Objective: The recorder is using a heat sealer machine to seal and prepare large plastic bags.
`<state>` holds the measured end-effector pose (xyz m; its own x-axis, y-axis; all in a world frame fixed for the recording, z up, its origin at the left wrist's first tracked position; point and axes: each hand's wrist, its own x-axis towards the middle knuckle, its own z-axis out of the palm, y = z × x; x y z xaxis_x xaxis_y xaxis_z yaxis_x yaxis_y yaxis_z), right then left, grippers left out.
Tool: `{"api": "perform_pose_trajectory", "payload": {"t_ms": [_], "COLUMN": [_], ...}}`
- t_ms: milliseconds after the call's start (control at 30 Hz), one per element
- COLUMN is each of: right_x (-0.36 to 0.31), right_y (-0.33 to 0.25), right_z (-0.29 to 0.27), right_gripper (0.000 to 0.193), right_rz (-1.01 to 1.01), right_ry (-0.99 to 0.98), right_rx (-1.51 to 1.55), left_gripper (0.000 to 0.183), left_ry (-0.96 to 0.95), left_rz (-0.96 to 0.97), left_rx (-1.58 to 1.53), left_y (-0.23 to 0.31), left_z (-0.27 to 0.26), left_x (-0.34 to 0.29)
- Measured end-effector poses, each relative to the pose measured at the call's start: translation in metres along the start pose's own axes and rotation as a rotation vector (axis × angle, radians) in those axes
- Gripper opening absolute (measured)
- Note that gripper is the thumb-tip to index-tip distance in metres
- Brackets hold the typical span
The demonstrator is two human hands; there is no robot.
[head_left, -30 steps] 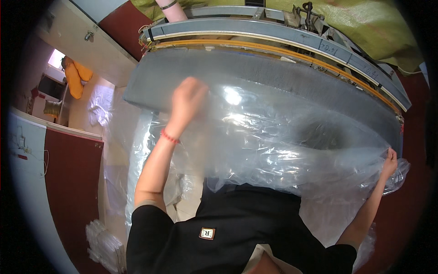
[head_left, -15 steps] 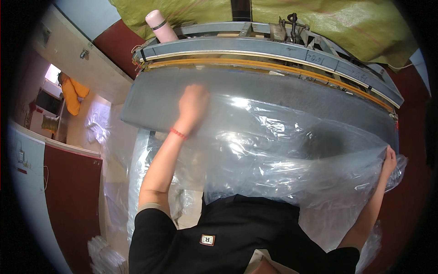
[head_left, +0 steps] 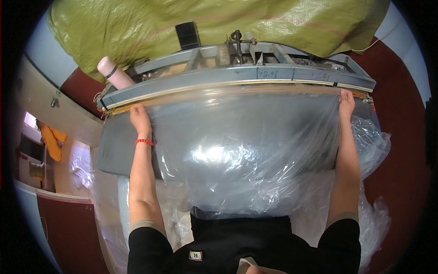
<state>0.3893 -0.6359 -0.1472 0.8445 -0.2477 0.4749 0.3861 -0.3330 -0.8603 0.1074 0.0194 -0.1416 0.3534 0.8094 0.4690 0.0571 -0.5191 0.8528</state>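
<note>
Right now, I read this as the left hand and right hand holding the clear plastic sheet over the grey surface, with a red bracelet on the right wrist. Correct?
Not quite: the head view shows the red bracelet on the left wrist. The left hand and right hand do hold the clear plastic sheet over the grey surface.

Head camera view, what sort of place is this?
Probably a small workshop: there's a long blue-grey metal frame, clear plastic film spread before it, and a green sheet behind.
</note>
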Motion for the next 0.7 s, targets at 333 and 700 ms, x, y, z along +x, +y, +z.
{"api": "perform_pose_trajectory", "payload": {"t_ms": [333,700], "right_x": [0.005,-0.029], "right_y": [-0.004,-0.059], "right_z": [0.003,-0.008], "right_gripper": [0.019,0.017], "right_rz": [0.026,-0.063], "right_ry": [0.165,-0.024], "right_rx": [-0.212,-0.031], "left_gripper": [0.013,0.041], "left_ry": [0.084,-0.362], "left_rz": [-0.091,-0.650], "left_rx": [-0.147,-0.461], "left_y": [0.023,0.021], "left_z": [0.001,-0.046], "left_x": [0.002,0.006]}}
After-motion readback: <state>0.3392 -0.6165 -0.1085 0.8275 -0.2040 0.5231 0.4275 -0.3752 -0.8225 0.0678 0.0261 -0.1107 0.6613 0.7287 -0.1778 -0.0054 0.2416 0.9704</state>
